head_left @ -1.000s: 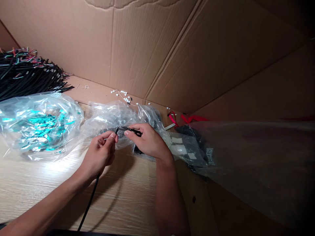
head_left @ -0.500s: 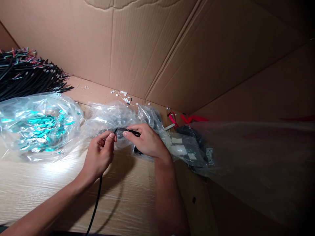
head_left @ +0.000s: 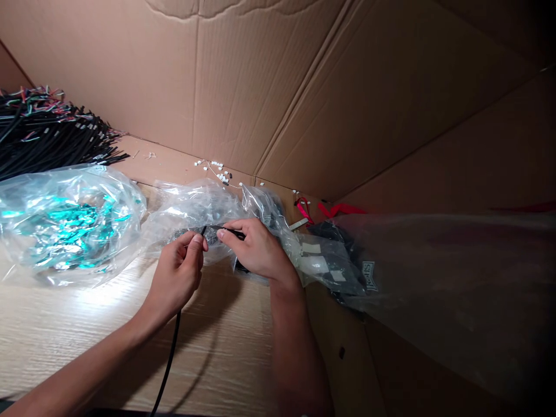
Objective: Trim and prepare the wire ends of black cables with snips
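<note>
My left hand (head_left: 177, 275) is closed in a pinch on the end of a black cable (head_left: 167, 365) that hangs down past my wrist toward the table's near edge. My right hand (head_left: 256, 249) pinches a small black piece (head_left: 234, 233) just to the right of the cable tip. Thumbs and forefingers nearly meet above the wooden table (head_left: 130, 347). Behind the hands lies a clear plastic bag (head_left: 191, 211) with small dark parts in it.
A clear bag with teal foil pieces (head_left: 69, 223) lies at the left, a pile of black cables (head_left: 47, 136) behind it. More clear bags with dark items (head_left: 339, 260) lie at the right. Cardboard walls (head_left: 304, 87) close in the back and right. Small white bits (head_left: 215, 168) are scattered there.
The cable under my left hand has swung a little to the right. Both hands have edged slightly upward and stay pinched close together.
</note>
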Demonstrator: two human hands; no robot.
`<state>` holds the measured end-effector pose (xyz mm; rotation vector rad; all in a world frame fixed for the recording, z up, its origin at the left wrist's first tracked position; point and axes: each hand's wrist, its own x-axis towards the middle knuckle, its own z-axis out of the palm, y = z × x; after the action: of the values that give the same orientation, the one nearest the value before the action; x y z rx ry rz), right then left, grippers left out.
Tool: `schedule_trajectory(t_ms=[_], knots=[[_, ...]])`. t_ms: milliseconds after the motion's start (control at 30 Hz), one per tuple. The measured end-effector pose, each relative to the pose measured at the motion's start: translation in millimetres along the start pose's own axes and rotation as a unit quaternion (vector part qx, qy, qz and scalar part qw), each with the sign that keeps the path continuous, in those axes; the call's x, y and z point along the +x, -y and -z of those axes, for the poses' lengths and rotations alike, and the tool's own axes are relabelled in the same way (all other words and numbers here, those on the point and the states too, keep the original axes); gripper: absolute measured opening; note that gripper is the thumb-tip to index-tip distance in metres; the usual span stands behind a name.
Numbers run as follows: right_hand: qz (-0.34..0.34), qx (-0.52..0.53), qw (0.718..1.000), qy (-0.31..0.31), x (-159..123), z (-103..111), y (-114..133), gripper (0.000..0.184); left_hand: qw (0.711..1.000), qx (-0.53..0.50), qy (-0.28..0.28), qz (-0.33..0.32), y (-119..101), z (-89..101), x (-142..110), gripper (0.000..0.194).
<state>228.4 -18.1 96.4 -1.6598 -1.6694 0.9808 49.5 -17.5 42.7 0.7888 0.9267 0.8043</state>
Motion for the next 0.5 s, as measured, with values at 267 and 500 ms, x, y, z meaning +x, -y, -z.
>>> schedule_trajectory(t_ms=[267, 500], knots=[[0.002, -0.038, 0.999, -0.004, -7.7, 0.6, 8.7, 0.033, 0.928, 0.306, -0.077, -0.197, -10.4, -4.4, -13.7, 0.018], [0.007, -0.056, 0.998, -0.027, -12.9, 4.7, 13.3, 0.028, 0.917, 0.314, -0.149, -0.194, -17.2, -7.7, -11.8, 0.029]])
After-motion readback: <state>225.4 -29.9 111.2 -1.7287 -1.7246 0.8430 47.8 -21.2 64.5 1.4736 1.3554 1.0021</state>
